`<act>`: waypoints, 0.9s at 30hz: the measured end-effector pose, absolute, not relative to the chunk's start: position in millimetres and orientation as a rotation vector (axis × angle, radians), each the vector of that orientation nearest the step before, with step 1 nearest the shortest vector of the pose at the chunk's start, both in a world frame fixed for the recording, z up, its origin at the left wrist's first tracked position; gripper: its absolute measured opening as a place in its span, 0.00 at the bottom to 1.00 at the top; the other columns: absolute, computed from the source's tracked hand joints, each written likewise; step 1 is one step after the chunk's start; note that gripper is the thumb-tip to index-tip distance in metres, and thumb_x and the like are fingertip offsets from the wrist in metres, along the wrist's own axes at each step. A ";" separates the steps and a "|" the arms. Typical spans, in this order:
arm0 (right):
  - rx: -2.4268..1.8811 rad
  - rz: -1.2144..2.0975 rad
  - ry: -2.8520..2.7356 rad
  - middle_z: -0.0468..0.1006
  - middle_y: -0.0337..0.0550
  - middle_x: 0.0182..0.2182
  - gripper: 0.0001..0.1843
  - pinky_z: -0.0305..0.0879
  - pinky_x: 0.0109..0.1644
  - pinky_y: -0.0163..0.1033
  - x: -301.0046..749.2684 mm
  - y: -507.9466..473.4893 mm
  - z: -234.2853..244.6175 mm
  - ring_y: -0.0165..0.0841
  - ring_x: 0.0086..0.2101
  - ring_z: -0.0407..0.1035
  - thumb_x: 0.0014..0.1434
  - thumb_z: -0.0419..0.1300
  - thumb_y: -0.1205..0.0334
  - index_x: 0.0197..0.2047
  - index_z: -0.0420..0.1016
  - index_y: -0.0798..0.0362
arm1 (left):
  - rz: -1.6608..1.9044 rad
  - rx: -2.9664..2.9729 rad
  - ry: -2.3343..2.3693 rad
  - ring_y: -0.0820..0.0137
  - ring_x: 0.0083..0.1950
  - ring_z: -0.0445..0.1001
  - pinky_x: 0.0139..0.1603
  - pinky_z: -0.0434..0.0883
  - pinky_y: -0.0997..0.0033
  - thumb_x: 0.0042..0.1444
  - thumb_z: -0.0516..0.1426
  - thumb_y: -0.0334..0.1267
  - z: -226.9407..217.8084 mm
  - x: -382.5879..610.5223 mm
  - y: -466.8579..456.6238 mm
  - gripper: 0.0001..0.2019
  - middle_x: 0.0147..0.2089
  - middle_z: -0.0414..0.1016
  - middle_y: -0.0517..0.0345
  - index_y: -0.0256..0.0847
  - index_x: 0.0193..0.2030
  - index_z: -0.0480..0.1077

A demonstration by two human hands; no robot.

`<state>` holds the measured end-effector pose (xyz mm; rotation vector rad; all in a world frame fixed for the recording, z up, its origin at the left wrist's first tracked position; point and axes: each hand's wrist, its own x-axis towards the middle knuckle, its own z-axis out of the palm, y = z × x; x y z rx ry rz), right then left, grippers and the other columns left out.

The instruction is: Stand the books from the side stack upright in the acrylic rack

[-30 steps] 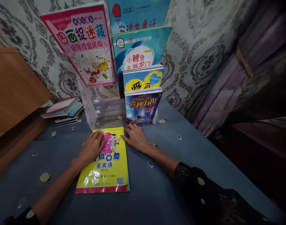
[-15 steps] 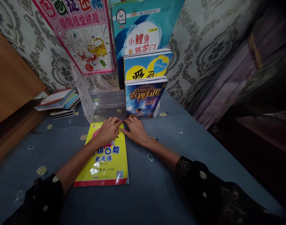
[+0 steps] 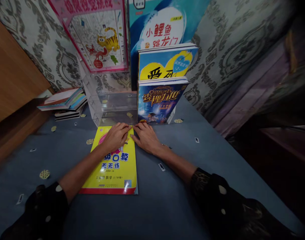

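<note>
Workbook (image 3: 114, 173) lying flat on the near worktop (image 3: 167, 206)

The left hand (image 3: 116, 136) is resting across the cover, the right hand (image 3: 147, 138) resting at the far right corner; whether either grip is pinching, I cannot tell. Steadying the workbook seems the step; lifting would call for fingers beneath an edge. Beyond, in a clear rack (image 3: 118, 117), a dark-blue book (image 3: 160, 101) is standing at right, a pink book (image 3: 99, 43) farther left.
</note>
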<state>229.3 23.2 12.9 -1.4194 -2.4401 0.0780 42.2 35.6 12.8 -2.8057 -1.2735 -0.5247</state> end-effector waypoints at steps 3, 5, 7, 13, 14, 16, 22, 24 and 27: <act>-1.411 0.066 -2.443 0.73 0.54 0.53 0.21 0.59 0.57 0.49 229.0 23.7 10.5 0.46 0.55 0.61 0.69 0.51 0.56 0.58 0.71 0.58 | -0.450 -2.809 -1.264 0.57 0.58 0.68 0.59 0.66 0.53 0.69 0.47 0.37 10.1 38.0 26.7 0.20 0.60 0.71 0.45 0.37 0.63 0.66; -1.416 0.069 -2.446 0.73 0.55 0.54 0.21 0.58 0.57 0.50 229.0 24.2 8.6 0.47 0.55 0.61 0.69 0.50 0.56 0.59 0.71 0.60 | -0.409 -2.835 -1.248 0.57 0.65 0.64 0.64 0.62 0.52 0.70 0.46 0.40 8.3 33.9 18.0 0.21 0.65 0.67 0.44 0.35 0.65 0.64; -1.413 0.076 -2.447 0.72 0.56 0.55 0.22 0.59 0.57 0.50 229.2 24.8 6.6 0.48 0.55 0.60 0.69 0.50 0.57 0.59 0.71 0.61 | -0.362 -2.874 -1.227 0.58 0.70 0.59 0.68 0.58 0.52 0.70 0.45 0.42 7.7 29.6 7.5 0.23 0.69 0.63 0.43 0.33 0.67 0.61; -1.383 0.092 -2.431 0.72 0.57 0.55 0.24 0.59 0.56 0.52 229.7 25.8 2.6 0.49 0.56 0.59 0.70 0.47 0.54 0.58 0.71 0.61 | -0.153 -2.987 -1.184 0.60 0.75 0.50 0.74 0.45 0.48 0.71 0.43 0.49 14.3 19.8 -29.7 0.28 0.75 0.53 0.46 0.37 0.72 0.51; -1.382 0.094 -2.431 0.71 0.57 0.55 0.24 0.59 0.57 0.53 229.7 25.8 2.4 0.49 0.55 0.60 0.70 0.47 0.54 0.58 0.71 0.62 | -0.123 -3.011 -1.165 0.60 0.76 0.49 0.74 0.44 0.49 0.71 0.43 0.48 15.6 18.7 -36.5 0.28 0.75 0.52 0.47 0.38 0.73 0.51; -1.375 0.099 -2.430 0.71 0.57 0.54 0.25 0.58 0.57 0.53 229.8 26.0 2.2 0.49 0.55 0.60 0.70 0.47 0.53 0.59 0.71 0.62 | -0.087 -3.053 -1.113 0.62 0.76 0.48 0.75 0.41 0.49 0.71 0.43 0.49 17.4 16.5 -50.1 0.27 0.75 0.52 0.50 0.41 0.73 0.50; -1.377 0.112 -2.442 0.71 0.57 0.55 0.25 0.58 0.57 0.54 230.0 26.4 2.4 0.50 0.56 0.59 0.70 0.47 0.53 0.58 0.71 0.62 | -0.150 -3.121 -0.976 0.62 0.75 0.50 0.75 0.43 0.48 0.71 0.47 0.48 21.1 11.2 -85.6 0.26 0.74 0.56 0.52 0.43 0.72 0.55; -1.377 0.110 -2.437 0.71 0.58 0.55 0.26 0.59 0.57 0.55 229.9 26.3 2.3 0.51 0.56 0.60 0.71 0.46 0.51 0.59 0.70 0.62 | -0.207 -3.149 -0.936 0.62 0.75 0.52 0.75 0.44 0.48 0.71 0.48 0.44 22.2 10.0 -94.5 0.23 0.73 0.59 0.52 0.43 0.70 0.58; -1.384 0.108 -2.432 0.71 0.60 0.55 0.28 0.59 0.57 0.55 229.7 26.3 1.9 0.51 0.56 0.59 0.71 0.45 0.50 0.59 0.71 0.62 | -0.319 -3.188 -0.878 0.63 0.74 0.55 0.74 0.46 0.47 0.70 0.50 0.36 23.8 9.0 -106.2 0.20 0.70 0.64 0.52 0.45 0.67 0.63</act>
